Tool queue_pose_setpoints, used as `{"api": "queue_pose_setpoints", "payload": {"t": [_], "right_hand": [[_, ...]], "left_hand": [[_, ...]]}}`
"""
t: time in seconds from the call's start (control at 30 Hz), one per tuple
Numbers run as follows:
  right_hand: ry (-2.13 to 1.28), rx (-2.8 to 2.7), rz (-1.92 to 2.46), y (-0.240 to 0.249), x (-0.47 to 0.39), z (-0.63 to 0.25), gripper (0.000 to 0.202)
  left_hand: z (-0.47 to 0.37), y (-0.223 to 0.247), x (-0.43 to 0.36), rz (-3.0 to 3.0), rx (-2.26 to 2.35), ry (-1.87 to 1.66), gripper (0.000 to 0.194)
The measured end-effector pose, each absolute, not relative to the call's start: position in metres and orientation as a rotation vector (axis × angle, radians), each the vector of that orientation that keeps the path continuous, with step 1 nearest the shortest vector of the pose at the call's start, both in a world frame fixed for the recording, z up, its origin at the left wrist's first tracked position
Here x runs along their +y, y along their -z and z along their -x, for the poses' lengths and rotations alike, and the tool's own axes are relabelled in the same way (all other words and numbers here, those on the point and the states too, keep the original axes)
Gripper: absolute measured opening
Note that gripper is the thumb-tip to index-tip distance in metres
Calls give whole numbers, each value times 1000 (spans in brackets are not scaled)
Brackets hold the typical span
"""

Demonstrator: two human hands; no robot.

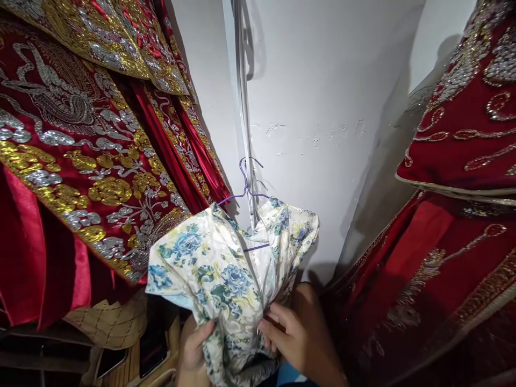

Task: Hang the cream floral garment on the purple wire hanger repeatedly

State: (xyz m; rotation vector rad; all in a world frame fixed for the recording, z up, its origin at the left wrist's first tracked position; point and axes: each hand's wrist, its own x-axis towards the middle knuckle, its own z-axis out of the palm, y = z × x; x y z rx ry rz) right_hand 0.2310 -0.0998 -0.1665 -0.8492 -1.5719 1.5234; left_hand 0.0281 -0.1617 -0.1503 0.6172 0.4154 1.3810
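A white dress or top with blue and yellow flowers is on a purple wire hanger, short sleeves spread to both sides. My left hand grips the garment's left side at the waist, thumb in front and fingers behind the cloth. At the front, below the V-neck, my right hand pinches the fabric near the overlapping edge. The lower part of the garment is bunched near my lap and partly out of view.
Red gowns with gold and silver embroidery hang at the left. More red beaded garments hang at the right. A white wall with a vertical metal strip stands behind. Dark phone-like slabs lie on a slatted wooden surface at lower left.
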Motion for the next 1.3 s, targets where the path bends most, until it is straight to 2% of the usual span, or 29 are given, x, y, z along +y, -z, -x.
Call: {"api": "queue_pose_setpoints", "payload": {"t": [0.17,0.27,0.43,0.53,0.7,0.83,0.9,1.03,1.1,1.3], "right_hand": [[-1454,-1581,836,184,-96,-231,28],[-1412,-1582,853,185,-96,-230,31],[-1422,-1581,981,174,-96,-231,18],[-1435,-1593,1066,169,-97,-234,21],[-1433,-1603,1138,178,-93,-237,25],[-1344,-1556,1176,184,-86,-236,24],[-1313,-1535,1196,181,-86,-234,25],[-1352,-1474,1156,176,-89,-229,26],[-1397,-1446,1117,176,-90,-228,26],[-1484,-1494,1057,178,-86,-232,29]], "left_hand": [[-43,152,-114,-423,684,-1373,40],[-47,154,-110,-412,725,-1379,41],[-53,151,-112,-369,832,-1340,30],[-51,146,-106,-320,1031,-1392,33],[-43,147,-87,-369,1338,-1622,48],[-49,168,-85,-671,1607,-2115,59],[-58,183,-93,-988,1690,-2288,53],[-84,215,-111,-1498,1599,-1864,24],[-97,227,-115,-1520,1517,-1689,24],[-111,230,-110,-1549,1516,-1527,30]]}}
